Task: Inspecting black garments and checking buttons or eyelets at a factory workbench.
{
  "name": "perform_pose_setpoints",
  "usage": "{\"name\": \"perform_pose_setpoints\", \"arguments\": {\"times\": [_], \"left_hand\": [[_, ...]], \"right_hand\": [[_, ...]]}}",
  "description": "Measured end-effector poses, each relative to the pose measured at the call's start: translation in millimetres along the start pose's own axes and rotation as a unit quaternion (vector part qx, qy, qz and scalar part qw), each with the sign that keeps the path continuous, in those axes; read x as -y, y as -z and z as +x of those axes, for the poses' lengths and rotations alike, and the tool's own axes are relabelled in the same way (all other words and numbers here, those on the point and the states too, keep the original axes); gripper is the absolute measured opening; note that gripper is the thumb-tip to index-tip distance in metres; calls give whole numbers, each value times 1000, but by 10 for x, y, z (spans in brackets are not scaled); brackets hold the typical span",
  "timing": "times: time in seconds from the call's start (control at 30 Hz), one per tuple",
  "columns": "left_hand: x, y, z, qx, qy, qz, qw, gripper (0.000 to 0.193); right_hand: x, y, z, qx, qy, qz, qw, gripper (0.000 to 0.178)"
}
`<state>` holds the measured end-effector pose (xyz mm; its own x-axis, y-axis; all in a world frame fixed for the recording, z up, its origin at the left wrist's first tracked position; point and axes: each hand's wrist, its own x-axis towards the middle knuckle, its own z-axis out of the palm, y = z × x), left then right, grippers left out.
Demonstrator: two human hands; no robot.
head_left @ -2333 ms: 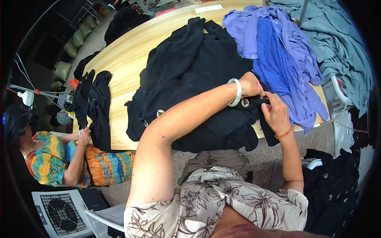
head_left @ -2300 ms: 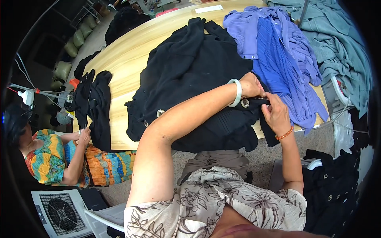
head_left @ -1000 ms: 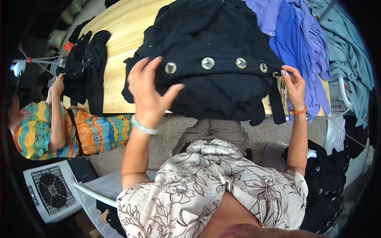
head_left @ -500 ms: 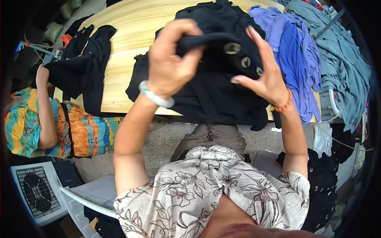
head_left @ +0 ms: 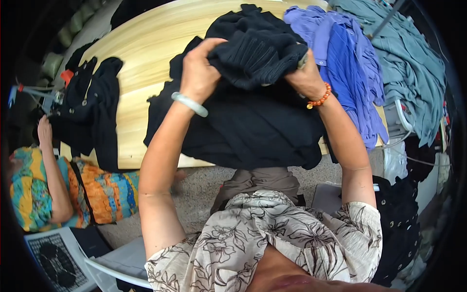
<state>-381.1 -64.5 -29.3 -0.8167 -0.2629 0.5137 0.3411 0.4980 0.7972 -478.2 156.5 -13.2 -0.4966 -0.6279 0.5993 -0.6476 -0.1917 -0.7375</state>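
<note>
Between my two hands a black knit garment (head_left: 258, 58) is raised, its ribbed part bunched and facing me. My left hand (head_left: 200, 73) is closed on its left side, fingers partly hidden behind the cloth. On the opposite side my right hand (head_left: 306, 78) grips the edge, where a pale button shows by the fingertips. Below and behind lies more black cloth (head_left: 243, 129), spread on the wooden table (head_left: 146, 61) and hanging over its front edge. Whether the raised part belongs to that cloth I cannot tell.
Purple and blue garments (head_left: 348, 63) lie to the right, grey-green ones (head_left: 401, 73) beyond them. At left, a co-worker's hand (head_left: 44, 129) touches a black buttoned garment (head_left: 85, 121). A plastic bin (head_left: 119, 275) stands lower left; black buttoned clothes (head_left: 399, 224) are piled lower right.
My right hand was open and apart from the cloth; now it has closed on the garment. The garment has turned, its buttoned edge swinging away and its ribbed part coming into view.
</note>
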Motion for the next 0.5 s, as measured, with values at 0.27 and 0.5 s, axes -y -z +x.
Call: {"name": "perform_pose_setpoints", "arguments": {"times": [0.27,0.5], "left_hand": [[-1327,-616,743,88,-462,-215,856,31],[-1403,-735,296,29,-349,23,936,78]], "right_hand": [[-513,44,258,-5,62,136,989,63],[246,1503,342,-262,235,-102,931,46]]}}
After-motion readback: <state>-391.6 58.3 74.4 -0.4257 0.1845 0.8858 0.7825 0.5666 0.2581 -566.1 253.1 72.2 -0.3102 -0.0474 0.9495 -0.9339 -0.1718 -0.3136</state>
